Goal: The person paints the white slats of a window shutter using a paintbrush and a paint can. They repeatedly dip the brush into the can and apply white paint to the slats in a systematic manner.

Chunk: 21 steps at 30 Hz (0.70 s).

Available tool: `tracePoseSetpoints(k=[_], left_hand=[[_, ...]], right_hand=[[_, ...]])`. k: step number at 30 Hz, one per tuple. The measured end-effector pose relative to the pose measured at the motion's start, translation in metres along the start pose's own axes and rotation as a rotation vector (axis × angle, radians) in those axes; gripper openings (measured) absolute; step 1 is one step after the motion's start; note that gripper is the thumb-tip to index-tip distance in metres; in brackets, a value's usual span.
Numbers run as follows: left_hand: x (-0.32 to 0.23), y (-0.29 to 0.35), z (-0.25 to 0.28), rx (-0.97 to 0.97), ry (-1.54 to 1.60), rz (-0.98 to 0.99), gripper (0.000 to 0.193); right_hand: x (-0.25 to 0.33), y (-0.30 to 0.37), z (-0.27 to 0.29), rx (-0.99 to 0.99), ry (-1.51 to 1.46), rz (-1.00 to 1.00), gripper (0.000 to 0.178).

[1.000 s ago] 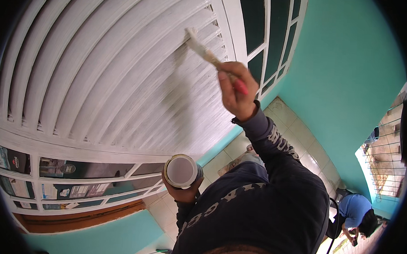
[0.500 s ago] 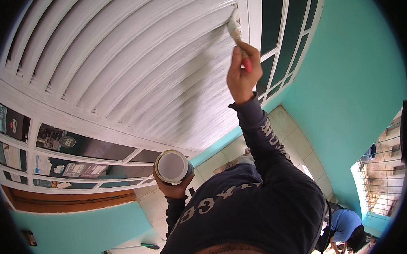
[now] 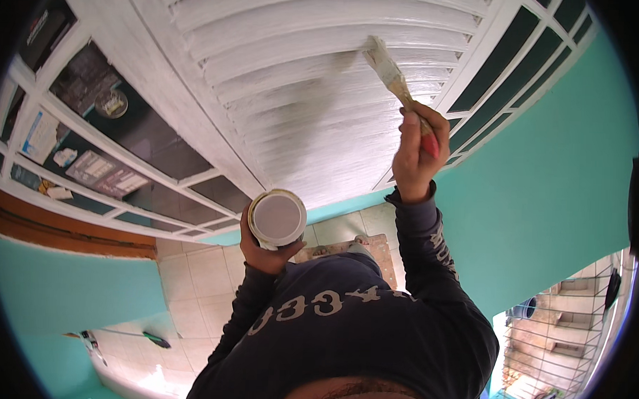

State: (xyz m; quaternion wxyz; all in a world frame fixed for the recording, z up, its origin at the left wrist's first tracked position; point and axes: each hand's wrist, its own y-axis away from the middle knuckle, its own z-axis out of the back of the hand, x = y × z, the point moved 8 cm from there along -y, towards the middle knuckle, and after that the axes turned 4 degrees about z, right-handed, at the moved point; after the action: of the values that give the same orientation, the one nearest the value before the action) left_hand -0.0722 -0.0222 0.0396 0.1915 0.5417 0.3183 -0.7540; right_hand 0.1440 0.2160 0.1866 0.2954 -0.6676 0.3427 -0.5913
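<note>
My right hand (image 3: 418, 159) grips a paintbrush (image 3: 401, 90) by its handle, which has a red end. The brush's bristles are coated in white paint and point up and left. Their tip is at a white louvered shutter (image 3: 323, 94); whether it touches the slats I cannot tell. Wet-looking shine lies on the slats near the brush. At chest height, my left hand (image 3: 258, 257) is wrapped round an open paint can (image 3: 279, 218), tilted so that its pale, whitish inside shows. Paint smears its rim.
Glass panes in white frames (image 3: 186, 181) flank the shutter on both sides. Turquoise walls (image 3: 538, 186) rise left and right. Below me, a worn board (image 3: 382, 261) lies over pale floor tiles (image 3: 211, 272). A wire grille (image 3: 558, 327) covers an opening at lower right.
The brush has come away from the slats' right-hand ends and is now over the slats. My view has turned, and a person in blue at lower right is out of sight. The can stays held.
</note>
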Motion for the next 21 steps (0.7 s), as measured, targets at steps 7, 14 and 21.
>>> tracePoseSetpoints(k=[7,14,21], left_hand=[[-0.01,-0.007,0.002,-0.092,-0.129,-0.098,0.113],[-0.042,-0.026,-0.02,-0.171,-0.085,-0.263,0.101],[-0.097,-0.043,-0.05,-0.1,-0.14,-0.488,0.105]], right_hand=[[0.018,0.002,0.033,0.314,-0.288,-0.375,0.023],[0.053,0.008,0.014,0.702,-0.524,-0.395,0.028],[0.093,-0.018,0.023,0.832,-0.294,-0.258,0.023]])
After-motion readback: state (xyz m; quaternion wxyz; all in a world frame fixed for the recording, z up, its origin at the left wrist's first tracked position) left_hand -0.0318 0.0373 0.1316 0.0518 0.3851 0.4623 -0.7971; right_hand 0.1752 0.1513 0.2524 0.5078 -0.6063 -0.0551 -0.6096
